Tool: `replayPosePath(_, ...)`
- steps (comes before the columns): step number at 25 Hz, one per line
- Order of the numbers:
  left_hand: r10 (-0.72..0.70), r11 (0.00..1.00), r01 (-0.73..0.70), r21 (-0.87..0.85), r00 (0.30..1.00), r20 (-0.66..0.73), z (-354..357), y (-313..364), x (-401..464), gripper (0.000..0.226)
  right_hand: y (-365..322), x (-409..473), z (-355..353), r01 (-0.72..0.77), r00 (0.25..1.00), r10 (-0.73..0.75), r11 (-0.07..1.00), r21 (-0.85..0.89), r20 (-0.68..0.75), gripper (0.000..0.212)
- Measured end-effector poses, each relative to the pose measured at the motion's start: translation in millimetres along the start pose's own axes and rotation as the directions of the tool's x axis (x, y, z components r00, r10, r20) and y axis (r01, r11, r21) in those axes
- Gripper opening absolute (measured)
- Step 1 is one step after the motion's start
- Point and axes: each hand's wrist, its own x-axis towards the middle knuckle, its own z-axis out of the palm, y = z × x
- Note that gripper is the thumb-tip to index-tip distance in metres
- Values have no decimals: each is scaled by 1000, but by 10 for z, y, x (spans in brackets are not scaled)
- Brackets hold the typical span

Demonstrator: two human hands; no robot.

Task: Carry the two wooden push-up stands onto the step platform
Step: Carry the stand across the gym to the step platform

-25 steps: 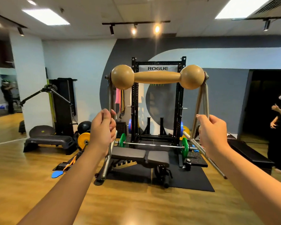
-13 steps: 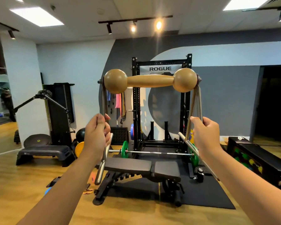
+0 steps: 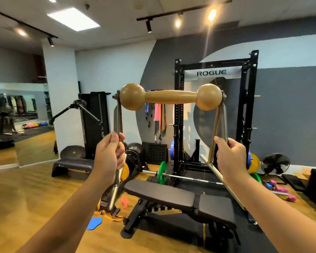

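One wooden push-up stand (image 3: 171, 97), a tan handle with two ball ends on metal legs, is held up at chest height in front of me. My left hand (image 3: 109, 157) grips its left metal leg. My right hand (image 3: 230, 158) grips the right pair of legs. The black step platform (image 3: 72, 165) lies on the wooden floor at the left, against the pillar, beyond my left hand. I see no second stand.
A black weight bench (image 3: 179, 197) stands directly below the stand. Behind it are the black rack (image 3: 216, 114) and a barbell with green plates (image 3: 162, 172). A balance dome (image 3: 72, 152) sits behind the platform. Straps and a blue pad (image 3: 94, 223) lie on the floor.
The view has turned left and moved closer to the bench. The step platform has shifted toward the centre. Both hands keep the same grip on the stand.
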Motion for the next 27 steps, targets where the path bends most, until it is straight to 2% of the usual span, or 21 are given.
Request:
replayPosePath(6, 75, 994, -63, 87, 986, -146, 84, -386, 649, 34, 537, 1056, 630, -32, 984, 22, 998, 53, 180, 41)
replayPosePath(13, 197, 974, -148, 170, 927, -319, -136, -570, 1158, 36, 997, 1806, 1692, -74, 926, 16, 987, 141, 378, 34)
replayPosePath(21, 310, 906, -145, 397, 866, -393, -1189, -756, 1773, 35, 1729, 1939, 3334, -181, 840, 24, 954, 238, 542, 34)
replayPosePath(27, 347, 893, -141, 427, 819, -456, -2126, -756, 2489, 34, 2015, 2023, 4871, -222, 790, 15, 939, 262, 613, 35)
